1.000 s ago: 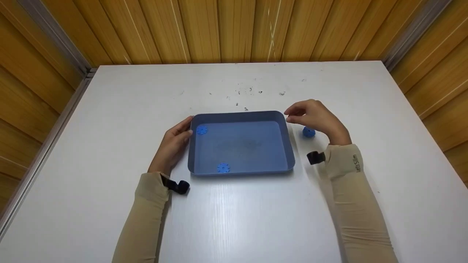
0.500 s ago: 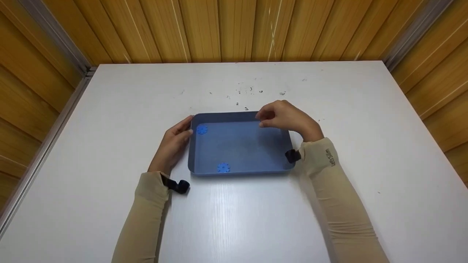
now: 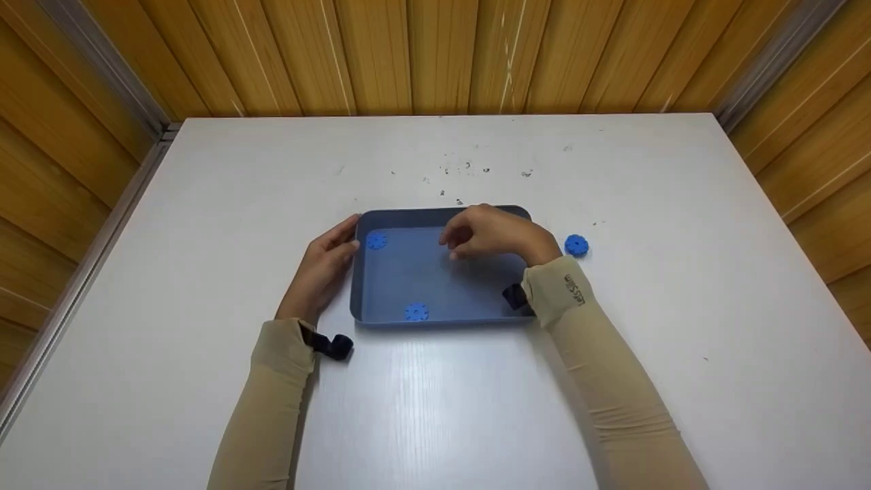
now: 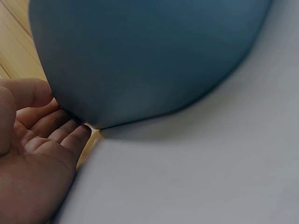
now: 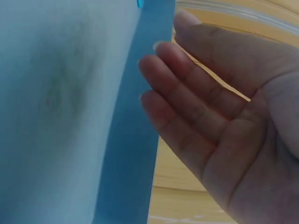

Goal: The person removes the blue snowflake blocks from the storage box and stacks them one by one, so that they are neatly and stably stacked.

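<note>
A shallow blue-grey tray (image 3: pixel 442 286) lies on the white table. My left hand (image 3: pixel 320 275) rests at its left wall, thumb and fingertips against the outside near the far left corner. In the left wrist view, the left hand (image 4: pixel 42 154) has its fingers slightly bent beside the tray's wall (image 4: pixel 140 65). My right hand (image 3: pixel 493 235) hangs over the tray's right half, fingers loosely bent. Nothing shows between thumb and fingers of the right hand (image 5: pixel 210 102) in the right wrist view. Inside the tray are two flat blue notched discs, one far left (image 3: pixel 376 240), another near the front (image 3: pixel 416 312).
Right of the tray, a blue notched round piece (image 3: pixel 576 245), thicker-looking than the discs, sits on the white table (image 3: pixel 680 286). Wood-look panels (image 3: pixel 435 54) stand behind the table and at both sides. Small dark marks spot the far tabletop.
My right hand has moved left from beside the tray to above its inside, uncovering the blue piece on the right. The left hand, tray and discs have stayed put.
</note>
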The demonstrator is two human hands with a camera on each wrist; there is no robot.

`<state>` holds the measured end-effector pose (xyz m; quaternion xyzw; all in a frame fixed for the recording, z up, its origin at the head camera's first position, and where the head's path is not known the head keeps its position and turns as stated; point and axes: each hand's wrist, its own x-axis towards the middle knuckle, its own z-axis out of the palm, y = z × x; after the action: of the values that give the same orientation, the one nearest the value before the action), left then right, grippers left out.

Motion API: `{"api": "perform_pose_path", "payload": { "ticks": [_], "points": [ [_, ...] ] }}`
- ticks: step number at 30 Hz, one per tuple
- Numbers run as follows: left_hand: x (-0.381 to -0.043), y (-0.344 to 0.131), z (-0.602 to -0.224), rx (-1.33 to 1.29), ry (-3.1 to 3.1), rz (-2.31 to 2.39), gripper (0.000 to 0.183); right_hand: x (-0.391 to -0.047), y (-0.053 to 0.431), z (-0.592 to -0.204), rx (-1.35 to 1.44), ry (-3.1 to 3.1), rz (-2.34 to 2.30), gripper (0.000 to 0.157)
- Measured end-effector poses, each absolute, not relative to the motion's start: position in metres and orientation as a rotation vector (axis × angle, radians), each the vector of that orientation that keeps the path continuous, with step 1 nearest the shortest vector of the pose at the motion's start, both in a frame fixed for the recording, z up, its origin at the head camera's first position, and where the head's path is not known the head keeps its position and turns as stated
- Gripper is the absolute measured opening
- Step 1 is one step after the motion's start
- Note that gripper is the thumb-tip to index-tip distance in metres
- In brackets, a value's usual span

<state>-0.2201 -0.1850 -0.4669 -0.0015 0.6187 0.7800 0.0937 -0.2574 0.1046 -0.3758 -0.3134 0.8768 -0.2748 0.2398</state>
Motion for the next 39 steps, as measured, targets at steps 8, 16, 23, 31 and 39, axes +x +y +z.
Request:
{"api": "perform_pose_path", "payload": {
  "ticks": [8, 16, 23, 31, 39],
  "points": [
    [-0.220, -0.185, -0.466, -0.012, 1.818, 2.325, 0.055, -0.257, 0.083, -0.387, -0.945, 2.276, -0.633, 0.031],
    [-0.220, -0.185, -0.467, 0.016, 1.824, 2.331, 0.055, -0.251, 0.061, -0.396, -0.985, 2.162, -0.622, 0.030],
    [-0.220, -0.185, -0.467, 0.016, 1.861, 2.300, 0.054, -0.247, 0.048, -0.399, -0.984, 2.101, -0.548, 0.031],
    [-0.220, -0.186, -0.466, 0.007, 1.869, 2.275, 0.056, -0.242, 0.042, -0.402, -0.944, 2.149, -0.460, 0.023],
    [-0.220, -0.185, -0.466, 0.002, 1.837, 2.311, 0.055, -0.243, 0.041, -0.403, -0.975, 2.167, -0.441, 0.015]
  ]
}}
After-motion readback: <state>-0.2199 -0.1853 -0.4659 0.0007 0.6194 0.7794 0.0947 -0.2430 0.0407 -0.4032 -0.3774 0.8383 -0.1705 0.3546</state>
